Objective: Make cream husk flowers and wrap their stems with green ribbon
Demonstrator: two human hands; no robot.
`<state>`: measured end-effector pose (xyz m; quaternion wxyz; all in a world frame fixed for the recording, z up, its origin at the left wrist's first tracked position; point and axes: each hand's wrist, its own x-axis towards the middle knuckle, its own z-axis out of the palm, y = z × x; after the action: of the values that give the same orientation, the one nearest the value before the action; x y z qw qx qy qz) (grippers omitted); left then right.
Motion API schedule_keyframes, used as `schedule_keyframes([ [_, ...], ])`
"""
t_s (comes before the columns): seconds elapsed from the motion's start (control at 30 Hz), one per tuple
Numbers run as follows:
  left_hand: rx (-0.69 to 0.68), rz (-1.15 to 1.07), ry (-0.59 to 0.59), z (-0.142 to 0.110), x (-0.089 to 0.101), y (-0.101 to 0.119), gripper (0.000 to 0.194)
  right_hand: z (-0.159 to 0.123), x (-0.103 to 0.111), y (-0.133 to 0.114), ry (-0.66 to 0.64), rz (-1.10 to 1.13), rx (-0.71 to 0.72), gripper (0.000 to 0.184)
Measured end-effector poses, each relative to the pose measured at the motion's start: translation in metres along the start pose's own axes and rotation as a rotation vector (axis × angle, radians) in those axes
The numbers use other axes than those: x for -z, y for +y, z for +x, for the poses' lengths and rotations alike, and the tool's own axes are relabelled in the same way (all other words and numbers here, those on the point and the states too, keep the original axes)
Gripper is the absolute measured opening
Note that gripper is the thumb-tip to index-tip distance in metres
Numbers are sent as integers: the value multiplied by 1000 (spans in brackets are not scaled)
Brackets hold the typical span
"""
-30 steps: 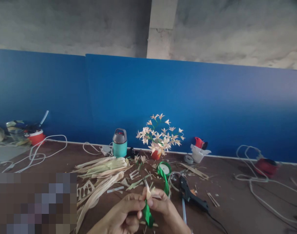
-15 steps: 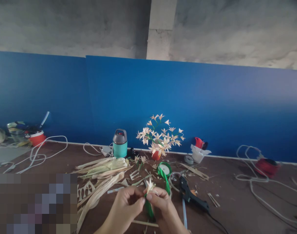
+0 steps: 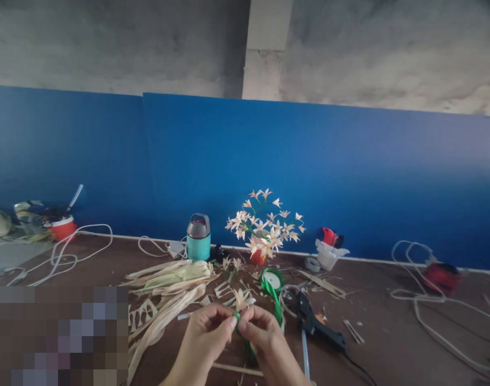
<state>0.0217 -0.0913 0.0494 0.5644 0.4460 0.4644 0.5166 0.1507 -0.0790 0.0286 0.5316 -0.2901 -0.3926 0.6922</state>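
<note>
Between my hands stands a small pale flower (image 3: 240, 299), seemingly made of dried husk, with green ribbon (image 3: 277, 307) around its base. My left hand (image 3: 208, 333) pinches the flower at its green base. Close beside it, my right hand (image 3: 264, 335) is closed in a pinch at the ribbon by the base; the fingertips partly hide the contact. The ribbon runs from a green spool (image 3: 272, 279) behind the right hand, and a loop hangs below the fingers. More small flowers (image 3: 231, 264) lie beyond my hands.
Dried husks (image 3: 172, 273) lie at left. A pot of husk flowers (image 3: 258, 257) stands at the back, near a teal container (image 3: 199, 246). To the right are a black glue gun (image 3: 319, 324) with its cord, a tape roll (image 3: 312, 264) and a white tub (image 3: 326, 256).
The flower has shifted slightly left and turned, its petals now pointing up and away. My right fingertips have moved up at its base, and the hanging ribbon is more hidden.
</note>
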Motion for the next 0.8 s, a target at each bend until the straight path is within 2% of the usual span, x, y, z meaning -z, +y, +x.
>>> schedule_keyframes([
  [0.2,65,-251,-39,-6,-1,5,27,-1,-2,-1,-34,-11,10,24],
  [0.53,107,-267,-129,-3,4,11,32,-2,-2,-3,-16,9,-27,22],
  [0.63,209,-397,-152,-4,4,16,33,-4,-2,-10,-54,68,-66,18],
  [0.73,389,-499,-156,-3,2,17,34,-7,-5,-15,-90,146,-65,25],
  [0.8,486,-526,-151,-3,0,15,34,-8,-7,-16,-97,173,-39,20],
])
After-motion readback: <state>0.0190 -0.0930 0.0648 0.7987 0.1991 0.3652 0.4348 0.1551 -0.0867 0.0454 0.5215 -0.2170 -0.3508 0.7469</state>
